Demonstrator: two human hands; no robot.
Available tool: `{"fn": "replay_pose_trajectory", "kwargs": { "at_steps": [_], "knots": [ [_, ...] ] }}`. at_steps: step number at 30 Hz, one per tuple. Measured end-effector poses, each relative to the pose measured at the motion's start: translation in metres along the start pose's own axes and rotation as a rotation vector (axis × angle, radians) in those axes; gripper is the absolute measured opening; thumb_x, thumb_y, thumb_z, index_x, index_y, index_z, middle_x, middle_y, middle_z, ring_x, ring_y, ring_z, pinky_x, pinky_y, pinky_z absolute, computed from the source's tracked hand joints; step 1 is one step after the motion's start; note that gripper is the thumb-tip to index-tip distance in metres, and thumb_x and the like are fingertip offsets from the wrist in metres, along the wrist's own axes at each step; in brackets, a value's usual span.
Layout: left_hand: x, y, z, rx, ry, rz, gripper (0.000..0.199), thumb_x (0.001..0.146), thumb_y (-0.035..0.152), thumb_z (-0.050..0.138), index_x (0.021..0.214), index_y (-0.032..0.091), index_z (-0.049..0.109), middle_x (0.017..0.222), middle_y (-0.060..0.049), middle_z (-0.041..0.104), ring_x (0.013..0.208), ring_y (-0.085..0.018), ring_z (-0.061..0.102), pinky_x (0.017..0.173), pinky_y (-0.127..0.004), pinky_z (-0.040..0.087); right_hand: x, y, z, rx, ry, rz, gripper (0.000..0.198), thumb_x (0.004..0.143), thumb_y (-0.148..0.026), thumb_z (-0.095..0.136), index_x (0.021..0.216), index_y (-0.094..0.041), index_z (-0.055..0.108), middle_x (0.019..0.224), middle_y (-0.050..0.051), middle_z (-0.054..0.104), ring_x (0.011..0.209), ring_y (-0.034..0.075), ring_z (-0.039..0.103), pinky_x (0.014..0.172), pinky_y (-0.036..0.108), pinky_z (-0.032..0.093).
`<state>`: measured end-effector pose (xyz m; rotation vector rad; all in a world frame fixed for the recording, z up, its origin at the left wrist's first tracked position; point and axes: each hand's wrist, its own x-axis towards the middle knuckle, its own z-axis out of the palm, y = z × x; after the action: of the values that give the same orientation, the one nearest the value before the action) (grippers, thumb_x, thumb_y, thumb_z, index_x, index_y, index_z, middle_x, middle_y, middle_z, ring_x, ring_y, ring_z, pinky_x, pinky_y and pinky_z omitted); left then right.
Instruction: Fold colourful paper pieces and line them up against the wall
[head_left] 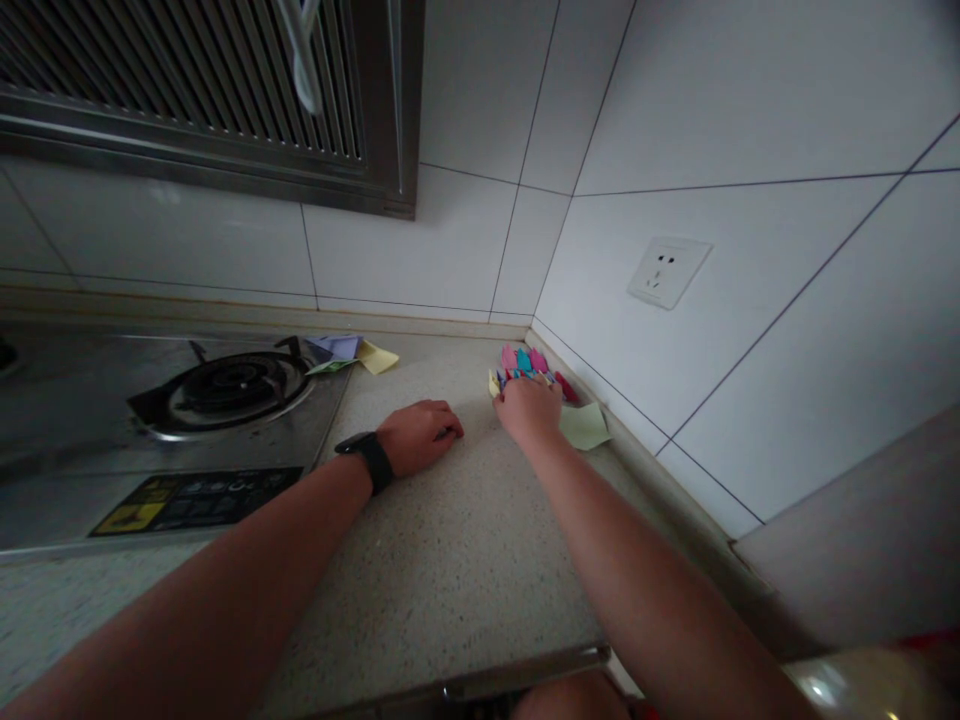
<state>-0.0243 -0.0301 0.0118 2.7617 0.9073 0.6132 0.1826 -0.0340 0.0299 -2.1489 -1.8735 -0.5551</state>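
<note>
My right hand (530,408) reaches into the back right corner of the counter, its fingers closed around small folded paper pieces. A pale yellow folded piece (493,384) shows at its left side. Directly behind the fingers stand several more folded pieces in pink, blue and magenta (523,359). Beside the wrist lies a flat pale green paper sheet (586,426). My left hand (420,438), below a black wristwatch (365,460), rests on the counter with fingers curled in. Nothing shows in it, and it is apart from the papers.
A gas stove with a black burner (238,385) is on the left. Purple, green and yellow papers (349,352) lie across its right edge. Above hangs a slatted range hood (225,90). White tiled walls meet at the corner, and a socket (669,271) sits on the right wall.
</note>
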Motion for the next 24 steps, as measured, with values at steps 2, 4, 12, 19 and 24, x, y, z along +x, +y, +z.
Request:
{"fn": "replay_pose_trajectory", "kwargs": {
  "at_steps": [2,4,12,19,24],
  "knots": [
    [0.0,0.0008,-0.0006,0.0,0.001,-0.004,0.022,0.089,0.023,0.049,0.095,0.023,0.07,0.099,-0.004,0.067,0.095,-0.019,0.06,0.083,-0.03,0.046,0.0002,0.0002,0.0006,0.001,0.005,-0.002,0.03,0.087,-0.031,0.049,0.091,-0.014,0.072,0.098,0.019,0.07,0.107,0.032,0.052,0.091,0.048,0.032],
    [-0.0001,0.0013,-0.001,0.002,0.003,-0.008,0.022,0.089,0.024,0.049,0.095,0.023,0.07,0.098,-0.004,0.067,0.095,-0.019,0.06,0.083,-0.03,0.046,0.0004,0.0003,0.0008,0.001,0.002,0.001,0.029,0.087,-0.031,0.048,0.091,-0.014,0.072,0.098,0.019,0.07,0.107,0.031,0.053,0.092,0.048,0.032],
    [-0.0007,0.0016,-0.0009,0.006,-0.001,-0.009,0.022,0.089,0.024,0.049,0.095,0.023,0.07,0.098,-0.004,0.066,0.095,-0.019,0.06,0.083,-0.031,0.046,0.001,0.0,-0.0018,-0.012,-0.035,0.013,0.033,0.09,-0.034,0.046,0.092,-0.014,0.073,0.099,0.019,0.07,0.106,0.031,0.055,0.091,0.046,0.033],
    [-0.0006,0.0003,0.0012,0.004,0.013,0.0,0.023,0.09,0.026,0.048,0.095,0.022,0.07,0.097,-0.005,0.066,0.093,-0.018,0.06,0.083,-0.031,0.047,0.0007,0.0009,-0.0018,-0.009,-0.018,0.011,0.03,0.088,-0.035,0.05,0.091,-0.016,0.073,0.097,0.017,0.071,0.104,0.031,0.057,0.09,0.046,0.035],
    [-0.0002,0.0007,0.0,0.005,0.008,-0.002,0.024,0.091,0.029,0.048,0.095,0.022,0.07,0.096,-0.005,0.066,0.092,-0.019,0.06,0.082,-0.031,0.047,0.001,0.0011,-0.0038,-0.014,-0.059,0.003,0.032,0.09,-0.036,0.048,0.093,-0.016,0.073,0.096,0.017,0.071,0.102,0.03,0.059,0.09,0.044,0.036]
  ]
}}
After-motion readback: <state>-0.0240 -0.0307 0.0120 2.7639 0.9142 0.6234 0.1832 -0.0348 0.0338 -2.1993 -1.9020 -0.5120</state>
